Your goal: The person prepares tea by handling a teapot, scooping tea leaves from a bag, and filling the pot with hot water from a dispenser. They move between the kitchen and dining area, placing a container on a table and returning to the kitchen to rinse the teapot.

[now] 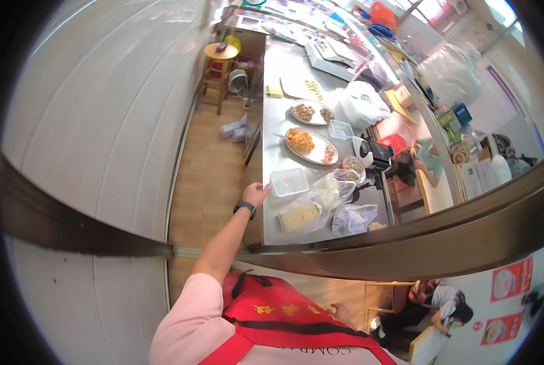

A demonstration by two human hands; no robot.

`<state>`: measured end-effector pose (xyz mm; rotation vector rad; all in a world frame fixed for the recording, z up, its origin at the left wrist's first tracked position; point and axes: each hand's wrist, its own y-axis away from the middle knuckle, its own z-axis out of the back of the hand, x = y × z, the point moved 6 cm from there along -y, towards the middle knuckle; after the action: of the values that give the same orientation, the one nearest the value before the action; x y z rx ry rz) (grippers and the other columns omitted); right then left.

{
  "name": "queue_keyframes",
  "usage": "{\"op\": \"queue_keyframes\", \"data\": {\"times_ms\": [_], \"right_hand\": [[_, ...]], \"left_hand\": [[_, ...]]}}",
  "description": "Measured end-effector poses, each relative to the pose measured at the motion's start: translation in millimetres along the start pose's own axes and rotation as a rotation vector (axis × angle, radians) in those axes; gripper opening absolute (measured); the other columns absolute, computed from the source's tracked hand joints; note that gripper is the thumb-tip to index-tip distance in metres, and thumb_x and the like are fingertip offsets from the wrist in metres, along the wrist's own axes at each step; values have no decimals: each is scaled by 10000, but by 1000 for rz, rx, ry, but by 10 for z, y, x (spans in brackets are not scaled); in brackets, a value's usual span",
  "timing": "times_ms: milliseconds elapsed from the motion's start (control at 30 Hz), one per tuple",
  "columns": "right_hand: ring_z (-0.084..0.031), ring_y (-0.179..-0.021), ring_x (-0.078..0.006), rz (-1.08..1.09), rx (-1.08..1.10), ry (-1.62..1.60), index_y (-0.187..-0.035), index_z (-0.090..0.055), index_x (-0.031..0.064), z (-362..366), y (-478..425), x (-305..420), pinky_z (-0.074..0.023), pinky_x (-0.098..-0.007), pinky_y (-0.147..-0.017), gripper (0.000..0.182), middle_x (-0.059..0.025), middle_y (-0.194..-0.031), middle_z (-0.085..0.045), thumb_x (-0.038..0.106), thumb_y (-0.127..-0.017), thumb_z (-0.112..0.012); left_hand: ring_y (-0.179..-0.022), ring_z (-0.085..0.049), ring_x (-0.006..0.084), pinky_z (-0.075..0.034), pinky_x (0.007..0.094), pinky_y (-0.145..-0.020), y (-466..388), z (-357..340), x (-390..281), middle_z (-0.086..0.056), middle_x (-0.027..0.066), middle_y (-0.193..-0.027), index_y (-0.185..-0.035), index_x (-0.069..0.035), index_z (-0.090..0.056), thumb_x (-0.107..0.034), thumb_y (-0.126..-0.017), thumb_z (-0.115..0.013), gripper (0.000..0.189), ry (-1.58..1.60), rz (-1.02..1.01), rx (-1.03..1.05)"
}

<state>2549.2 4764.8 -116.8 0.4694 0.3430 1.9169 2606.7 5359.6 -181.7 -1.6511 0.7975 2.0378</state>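
Observation:
My left hand (pixel 256 194), with a dark watch on the wrist, reaches to the steel counter's edge. Its fingertips are beside the corner of a clear plastic container (pixel 289 182); whether they touch it is unclear. My right hand (pixel 342 315) hangs low beside my red apron (pixel 281 305), partly hidden by it, and its fingers are hard to make out. Beyond the container stand an oval plate (pixel 317 142) with orange-yellow food and chopped pink pieces, and another oval plate (pixel 315 109) with brownish chopped food. Nearer me lie a plastic bag (pixel 299 217) with yellow contents and a purplish bag (pixel 353 220).
A brown frame (pixel 390 260) crosses between me and the counter. On the counter are a small clear container (pixel 341 129), a bowl (pixel 353 167), a white-and-black appliance (pixel 372 153) and a scale (pixel 333 52). A wooden stool (pixel 220 51) stands far left; a person (pixel 445 303) sits lower right.

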Motion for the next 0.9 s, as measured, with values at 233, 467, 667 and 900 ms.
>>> {"op": "queue_keyframes", "data": {"times_ms": [233, 467, 667, 900], "right_hand": [[-648, -881, -336, -98, 257, -281, -1005, -673, 13, -1033, 319, 442, -491, -420, -800, 461, -202, -926, -673, 422, -831, -550], [-636, -859, -378, -356, -4, -554, -1011, -684, 84, -1921, -93, 872, -498, -447, -774, 395, -195, -908, -668, 411, -838, -546], [-637, -840, -375, -641, -430, -709, -957, -690, 67, -1963, 365, 687, -510, -449, -749, 332, -196, -910, -663, 338, -796, -586], [-648, -765, -362, -1081, -587, -875, -818, -694, 31, -2072, 1472, -373, -516, -434, -711, 274, -200, -782, -654, 289, -773, -612]], "left_hand": [[-763, -646, 241, -494, 385, -710, 390, 862, 997, -689, 148, -835, -910, -10, -684, -408, -857, -602, 409, -176, 132, -63], [-839, -651, 300, -472, 440, -799, 1438, 1167, 1643, -690, 126, -847, -795, -108, -722, -572, -862, -428, 554, -833, 348, 373], [-857, -630, 378, -484, 476, -739, 2207, 584, 2450, -665, 192, -912, -1011, -52, -658, -407, -912, -420, 439, -957, -190, 1186], [-882, -628, 368, -488, 473, -759, 3421, -1956, 670, -655, 211, -918, -952, -36, -649, -376, -873, -504, 377, -1119, -341, 1412]]}}
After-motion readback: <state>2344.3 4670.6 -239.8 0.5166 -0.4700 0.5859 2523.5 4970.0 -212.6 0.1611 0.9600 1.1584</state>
